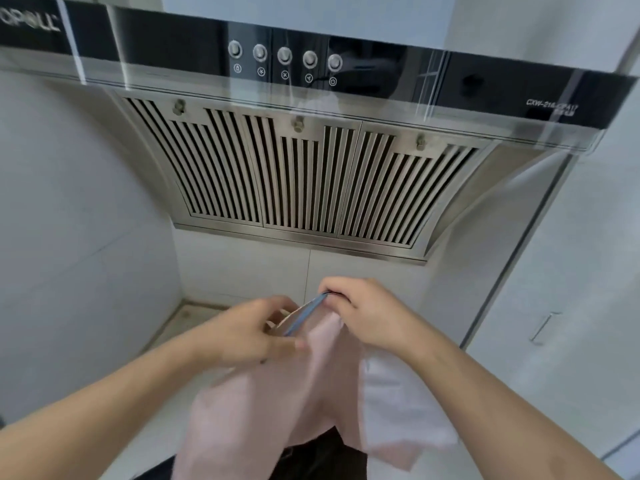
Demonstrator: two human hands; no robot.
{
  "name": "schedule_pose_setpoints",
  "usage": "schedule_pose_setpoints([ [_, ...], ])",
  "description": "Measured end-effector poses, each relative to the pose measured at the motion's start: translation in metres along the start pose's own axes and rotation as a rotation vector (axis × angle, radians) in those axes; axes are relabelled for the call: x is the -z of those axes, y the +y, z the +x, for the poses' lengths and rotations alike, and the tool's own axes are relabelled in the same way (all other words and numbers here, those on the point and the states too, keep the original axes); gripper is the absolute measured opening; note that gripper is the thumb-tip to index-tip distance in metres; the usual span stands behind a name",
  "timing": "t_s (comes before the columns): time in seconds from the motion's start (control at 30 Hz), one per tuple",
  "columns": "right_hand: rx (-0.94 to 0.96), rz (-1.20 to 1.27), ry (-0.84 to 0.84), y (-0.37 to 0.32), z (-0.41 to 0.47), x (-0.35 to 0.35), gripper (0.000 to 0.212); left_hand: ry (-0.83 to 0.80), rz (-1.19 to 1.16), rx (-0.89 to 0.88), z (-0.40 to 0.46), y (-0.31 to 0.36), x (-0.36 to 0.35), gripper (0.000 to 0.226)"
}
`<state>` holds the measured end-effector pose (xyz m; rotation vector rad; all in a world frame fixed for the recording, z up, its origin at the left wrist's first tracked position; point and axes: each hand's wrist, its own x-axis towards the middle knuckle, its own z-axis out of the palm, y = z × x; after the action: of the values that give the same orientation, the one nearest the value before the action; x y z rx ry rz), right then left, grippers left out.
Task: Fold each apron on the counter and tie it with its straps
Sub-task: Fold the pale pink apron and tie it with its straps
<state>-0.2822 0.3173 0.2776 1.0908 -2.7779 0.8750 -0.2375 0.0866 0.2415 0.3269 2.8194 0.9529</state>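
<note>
In the head view, a pink apron (273, 403) is held up in the air at 6 o'clock of the picture, below the hood (294, 181); it hangs down from both hands and no counter is seen under it. The right hand (360, 310), at about 5 o'clock, is curled and pinches the top edge together with a blue strap (306, 315); the left hand (252, 336), just beside it toward 7 o'clock, is curled on the cloth and the lower end of the strap, though its fingertips are blurred.

The cloth is bunched and not yet folded flat; if a pinch is loosened, the apron may slide down and the fold be lost; the strap may be twisted or caught inside the cloth; the hanging part may be pulled unevenly, so that the edges are not aligned.
</note>
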Motion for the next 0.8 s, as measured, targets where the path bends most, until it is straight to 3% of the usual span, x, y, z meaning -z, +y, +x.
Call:
schedule_pose_setpoints([
  [0.03,0.004,0.039,-0.009,-0.003,0.000,0.000,0.010,0.096,0.027,-0.058,0.003,0.010,-0.005,0.009],
  [0.1,-0.065,-0.004,-0.058,0.006,-0.003,0.005,0.017,0.283,0.165,-0.113,0.009,0.017,-0.010,0.018],
  [0.17,-0.190,-0.269,-0.156,0.024,-0.013,0.011,0.024,0.360,0.100,-0.102,0.010,0.016,-0.002,0.024],
  [0.23,-0.344,-0.492,-0.235,0.036,-0.024,0.017,0.015,0.374,0.079,-0.088,0.012,0.010,0.004,0.023],
  [0.33,-0.496,-0.593,-0.271,0.052,-0.026,0.031,0.016,0.255,0.221,-0.077,0.019,0.010,0.013,0.026],
  [0.4,-0.507,-0.611,-0.070,0.056,-0.022,0.050,0.022,0.277,0.300,-0.087,0.019,0.016,0.035,0.035],
  [0.43,-0.467,-0.621,0.130,0.056,-0.023,0.062,0.025,0.381,0.286,-0.134,0.017,0.020,0.052,0.034],
  [0.5,-0.190,-0.667,0.633,0.050,-0.033,0.073,0.029,0.717,0.207,-0.352,0.008,0.025,0.079,0.022],
  [0.53,-0.045,-0.700,0.784,0.047,-0.041,0.073,0.030,0.834,0.208,-0.430,0.005,0.022,0.084,0.020],
  [0.57,0.019,-0.722,0.750,0.045,-0.048,0.068,0.030,0.801,0.314,-0.454,0.002,0.015,0.083,0.020],
  [0.6,0.036,-0.696,0.520,0.047,-0.055,0.059,0.029,0.578,0.474,-0.405,0.002,0.004,0.078,0.020],
  [0.67,-0.235,-0.536,-0.260,0.048,-0.065,0.037,0.017,-0.160,0.747,-0.076,-0.003,-0.018,0.051,0.017],
  [0.7,-0.362,-0.487,-0.496,0.053,-0.069,0.029,0.010,-0.365,0.772,0.073,-0.006,-0.029,0.041,0.021],
  [0.73,-0.435,-0.474,-0.542,0.061,-0.070,0.025,0.013,-0.381,0.747,0.121,-0.008,-0.041,0.037,0.025],
  [0.8,-0.400,-0.528,-0.236,0.076,-0.063,0.028,0.025,-0.137,0.662,0.070,-0.004,-0.056,0.041,0.028],
])
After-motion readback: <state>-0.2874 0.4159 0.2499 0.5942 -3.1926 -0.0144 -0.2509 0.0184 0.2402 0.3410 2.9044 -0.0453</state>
